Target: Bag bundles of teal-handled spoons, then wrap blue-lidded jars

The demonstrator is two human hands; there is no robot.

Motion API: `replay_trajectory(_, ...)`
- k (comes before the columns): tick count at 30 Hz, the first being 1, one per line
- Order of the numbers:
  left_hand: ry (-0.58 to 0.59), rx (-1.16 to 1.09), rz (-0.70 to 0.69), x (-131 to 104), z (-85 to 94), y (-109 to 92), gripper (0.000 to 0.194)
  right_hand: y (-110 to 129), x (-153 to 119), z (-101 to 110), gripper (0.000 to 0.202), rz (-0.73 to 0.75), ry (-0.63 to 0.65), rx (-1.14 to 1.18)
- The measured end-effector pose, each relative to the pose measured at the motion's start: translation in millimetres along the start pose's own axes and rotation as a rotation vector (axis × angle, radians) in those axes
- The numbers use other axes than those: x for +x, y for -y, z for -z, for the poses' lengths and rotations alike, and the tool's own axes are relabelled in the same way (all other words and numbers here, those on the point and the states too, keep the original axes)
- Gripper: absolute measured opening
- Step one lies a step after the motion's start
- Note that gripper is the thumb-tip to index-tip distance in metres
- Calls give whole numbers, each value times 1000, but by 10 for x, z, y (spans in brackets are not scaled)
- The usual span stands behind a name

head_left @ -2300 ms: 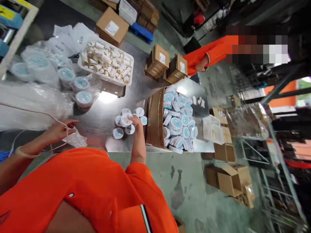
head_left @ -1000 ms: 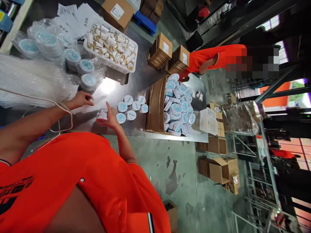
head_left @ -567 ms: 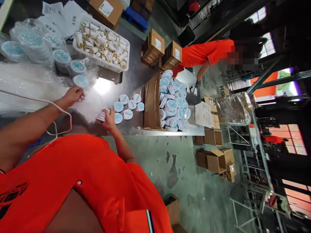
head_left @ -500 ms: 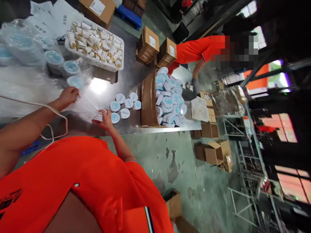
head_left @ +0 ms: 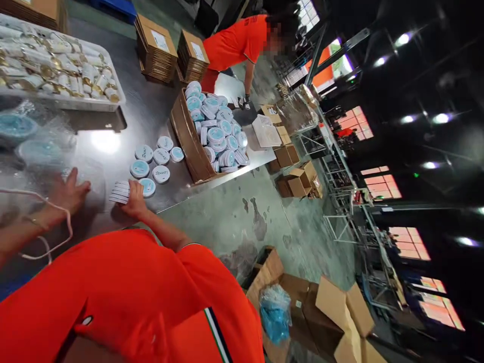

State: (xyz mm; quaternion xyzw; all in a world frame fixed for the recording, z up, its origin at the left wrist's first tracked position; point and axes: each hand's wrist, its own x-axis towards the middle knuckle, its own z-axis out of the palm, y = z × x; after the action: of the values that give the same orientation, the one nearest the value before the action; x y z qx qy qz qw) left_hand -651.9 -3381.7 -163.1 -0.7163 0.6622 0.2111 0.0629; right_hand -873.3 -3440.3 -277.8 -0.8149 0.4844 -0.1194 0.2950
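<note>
A short stack of white round tins (head_left: 120, 192) is gripped in my right hand (head_left: 134, 200), tilted on its side near the table's front edge. My left hand (head_left: 72, 194) has its fingers spread beside clear plastic wrap (head_left: 91, 176), with nothing visibly held. Several white and light-blue tins (head_left: 161, 156) lie on the metal table just beyond my right hand. Farther right, an open cardboard box (head_left: 187, 136) is heaped with similar tins (head_left: 216, 135). More wrapped tins (head_left: 41, 151) sit at the left, blurred under plastic.
A white tray (head_left: 121, 96) of small gold-ended bottles stands at the back left. Flat cardboard stacks (head_left: 157, 50) are behind the box. A cable (head_left: 70, 222) crosses my left forearm. A person in orange (head_left: 234, 43) leans over the far end. Open cartons (head_left: 302, 302) stand on the floor.
The view has swung right and down. My left hand has left the wrapped tins, come nearer the held stack and spread its fingers. My right hand still grips the stack.
</note>
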Motion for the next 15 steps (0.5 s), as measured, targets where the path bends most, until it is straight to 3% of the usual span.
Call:
replay_trajectory(2,137,-4,59,-72,-266,22,40,-73,-28,-59,104,2,49,-18)
replay_trajectory(4,177,-113,28,-73,-405,56,44,-147,-56,-96,108,-17,97,-40)
replay_trajectory(10,-18,-290,173,215,-372,224,31,-271,-64,-116,100,2,92,-12)
replay_trajectory(15,-33,-374,192,337,-614,-72,33,-270,-60,-144,99,-15,61,31)
